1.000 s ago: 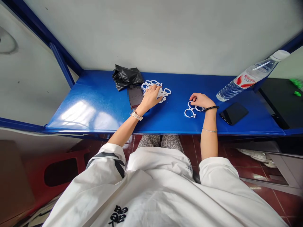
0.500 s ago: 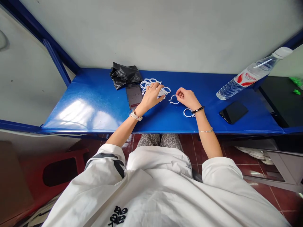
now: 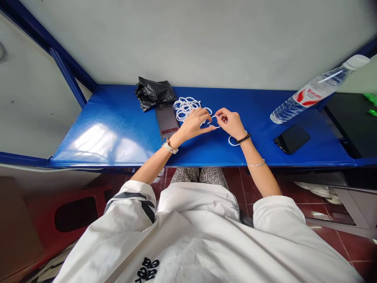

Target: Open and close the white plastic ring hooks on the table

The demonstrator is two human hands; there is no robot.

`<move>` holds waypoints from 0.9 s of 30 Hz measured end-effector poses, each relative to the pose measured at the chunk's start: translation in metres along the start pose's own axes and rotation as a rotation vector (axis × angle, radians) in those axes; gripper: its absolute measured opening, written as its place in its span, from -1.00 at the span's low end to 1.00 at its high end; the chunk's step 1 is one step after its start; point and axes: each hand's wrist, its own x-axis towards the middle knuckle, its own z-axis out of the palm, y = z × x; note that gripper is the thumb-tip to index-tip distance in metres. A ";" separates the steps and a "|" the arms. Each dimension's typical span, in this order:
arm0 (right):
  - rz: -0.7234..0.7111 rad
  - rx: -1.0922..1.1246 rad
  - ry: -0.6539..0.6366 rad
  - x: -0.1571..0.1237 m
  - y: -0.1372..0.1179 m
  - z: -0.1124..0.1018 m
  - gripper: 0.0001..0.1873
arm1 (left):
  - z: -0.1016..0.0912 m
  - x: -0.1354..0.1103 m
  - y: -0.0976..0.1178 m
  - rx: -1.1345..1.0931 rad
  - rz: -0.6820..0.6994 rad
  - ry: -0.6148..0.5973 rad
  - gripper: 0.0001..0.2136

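Note:
A thin white plastic ring [image 3: 216, 116] with a hinge-like tab is pinched in the fingertips of my right hand [image 3: 231, 122], just above the table. My left hand [image 3: 196, 125] comes to the same ring from the left, its thumb and fingers curled about the ring's near end; the exact contact is partly hidden. Behind my left hand lies a pile of similar white rings [image 3: 185, 106], which it partly covers. Another white ring [image 3: 230, 142] rests on the table under my right wrist.
On the blue table [image 3: 141, 125] a dark phone [image 3: 167, 124] lies left of the pile, beside a crumpled black plastic bag [image 3: 154, 94]. To the right are a black phone [image 3: 292, 139] and a water bottle [image 3: 309, 94]. A grey wall [image 3: 206, 43] rises behind.
My left hand has moved right, off the pile, to the ring at my right fingertips. More of the pile shows. My right hand has shifted slightly left, still holding its ring.

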 end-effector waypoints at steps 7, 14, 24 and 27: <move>-0.017 0.016 -0.022 0.000 -0.002 0.003 -0.82 | -0.001 0.001 -0.003 0.045 -0.046 -0.020 -0.80; -0.014 0.020 -0.007 -0.001 -0.002 0.001 -0.86 | -0.001 0.002 -0.008 0.052 -0.023 -0.023 -0.81; -0.036 0.009 -0.108 -0.001 -0.004 0.002 -0.77 | -0.005 0.003 -0.009 -0.008 -0.015 -0.060 -0.83; -0.051 0.013 -0.148 -0.001 -0.005 0.003 -0.75 | -0.006 0.003 -0.009 -0.008 -0.019 -0.058 -0.81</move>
